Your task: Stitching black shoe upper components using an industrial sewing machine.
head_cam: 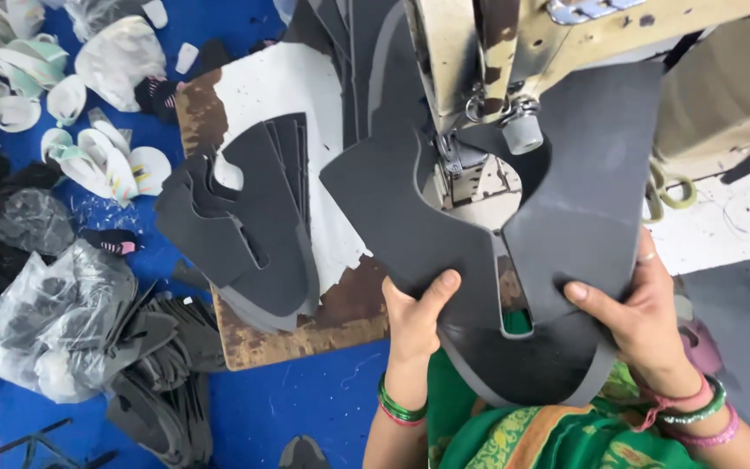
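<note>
While the floor at the far left is strewn with white and mint moulded pieces (pixel 88 161) and clear plastic bags (pixel 54 317), a heap of dark cut pieces (pixel 162 373) is seen lying on the blue floor (pixel 305 399) below them. Further right, a stack of dark grey cut panels (pixel 253 221) is laid on a worn brown and white board (pixel 305 330), well apart from the hands. The large dark grey shoe upper panel (pixel 410 217) is held up at the sewing machine (pixel 514 52), its inner notch set around the presser foot area (pixel 455 161). Its lower edge is gripped by the left hand (pixel 414 317), thumb on top and fingers curled underneath. The other wing is pinched by the right hand (pixel 644 317) in the same way, thumb over the face of the panel. The step in hand is judged to be the positioning of the panel under the needle. For the next move, the edge would need to be flattened and lined up with the foot, with both fingers kept clear of the needle.
</note>
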